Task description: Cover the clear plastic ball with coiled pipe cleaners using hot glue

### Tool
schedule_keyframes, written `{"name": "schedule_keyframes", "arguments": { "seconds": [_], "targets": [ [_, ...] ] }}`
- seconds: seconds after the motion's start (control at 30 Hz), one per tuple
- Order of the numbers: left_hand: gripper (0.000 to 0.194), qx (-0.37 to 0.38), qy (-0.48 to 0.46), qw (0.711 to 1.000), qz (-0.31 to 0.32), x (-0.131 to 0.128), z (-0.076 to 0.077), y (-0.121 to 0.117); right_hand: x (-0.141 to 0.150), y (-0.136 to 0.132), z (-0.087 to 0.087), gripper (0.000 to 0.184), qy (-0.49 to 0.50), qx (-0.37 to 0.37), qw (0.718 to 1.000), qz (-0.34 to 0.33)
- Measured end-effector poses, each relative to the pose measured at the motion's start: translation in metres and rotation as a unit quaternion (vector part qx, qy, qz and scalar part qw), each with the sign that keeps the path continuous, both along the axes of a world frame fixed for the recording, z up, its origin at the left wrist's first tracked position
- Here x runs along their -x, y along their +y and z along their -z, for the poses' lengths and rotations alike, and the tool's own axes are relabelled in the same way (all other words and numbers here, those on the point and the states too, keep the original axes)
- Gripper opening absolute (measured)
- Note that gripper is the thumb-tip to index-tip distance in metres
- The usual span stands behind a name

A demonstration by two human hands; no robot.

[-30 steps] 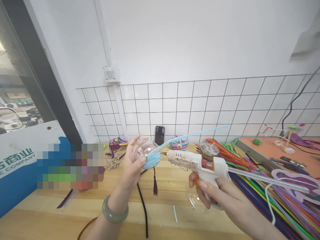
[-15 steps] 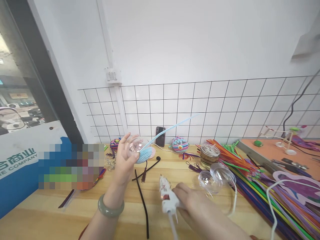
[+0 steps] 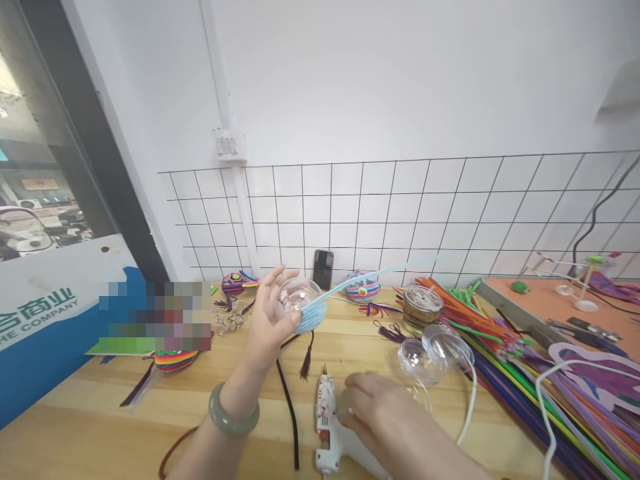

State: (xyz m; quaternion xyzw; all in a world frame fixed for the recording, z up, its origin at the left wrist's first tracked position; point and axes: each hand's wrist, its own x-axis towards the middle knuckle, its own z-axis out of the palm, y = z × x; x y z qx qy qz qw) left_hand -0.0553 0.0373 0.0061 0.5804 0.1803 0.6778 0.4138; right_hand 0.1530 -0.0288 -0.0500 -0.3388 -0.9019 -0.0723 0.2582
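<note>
My left hand (image 3: 273, 317) is closed around a clear plastic ball (image 3: 299, 293), with a green bangle on the wrist. Light blue pipe cleaners (image 3: 313, 316) cover the lower part of the ball, and one loose light blue length sticks out to the upper right. A dark tassel (image 3: 307, 360) hangs below the ball. On the wooden table lies a white glue gun (image 3: 327, 413), its nozzle pointing away from me and a small red light showing. Beside its handle is my right hand (image 3: 383, 407), slightly blurred, fingers loosely bent and apart, with nothing visible in them.
Clear plastic half-shells (image 3: 423, 360) and a lidded glass jar (image 3: 423, 308) stand on the right, before bundles of coloured pipe cleaners (image 3: 530, 393). A black strip (image 3: 289, 413) lies mid-table. A phone (image 3: 323, 268) leans at the wall beside a decorated ball (image 3: 363, 287). A white cord (image 3: 470, 400) crosses the right side.
My right hand has let go of the glue gun, which now lies flat on the table. My left hand and the ball appear further right, and the view has shifted slightly.
</note>
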Motion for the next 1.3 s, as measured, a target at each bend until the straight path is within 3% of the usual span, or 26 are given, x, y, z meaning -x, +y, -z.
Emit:
{"name": "schedule_keyframes", "arguments": {
  "seconds": [0.07, 0.13, 0.27, 0.5, 0.77, 1.3],
  "targets": [
    [0.068, 0.006, 0.014, 1.000, 0.010, -0.006, 0.003, -0.001, -0.013, -0.005, -0.026, 0.015, 0.099, -0.081, 0.991, -0.036],
    [0.068, 0.013, 0.035, 0.999, 0.028, -0.013, 0.005, -0.004, -0.025, -0.008, -0.047, 0.021, 0.152, -0.184, 0.971, -0.022],
    [0.069, 0.021, 0.066, 0.995, 0.071, -0.027, 0.009, -0.010, -0.041, -0.004, -0.061, 0.034, 0.139, -0.270, 0.952, 0.026],
    [0.068, 0.044, 0.044, 0.991, 0.117, -0.035, 0.014, -0.012, -0.046, 0.005, -0.056, 0.025, 0.154, -0.242, 0.957, 0.037],
    [0.068, 0.087, 0.013, 0.985, 0.151, -0.039, 0.016, -0.016, -0.042, 0.004, -0.051, 0.028, 0.155, -0.223, 0.962, 0.026],
    [0.066, 0.122, -0.030, 0.978, 0.168, -0.045, 0.015, -0.021, -0.037, 0.004, -0.050, 0.029, 0.161, -0.217, 0.962, 0.026]
  ]
}}
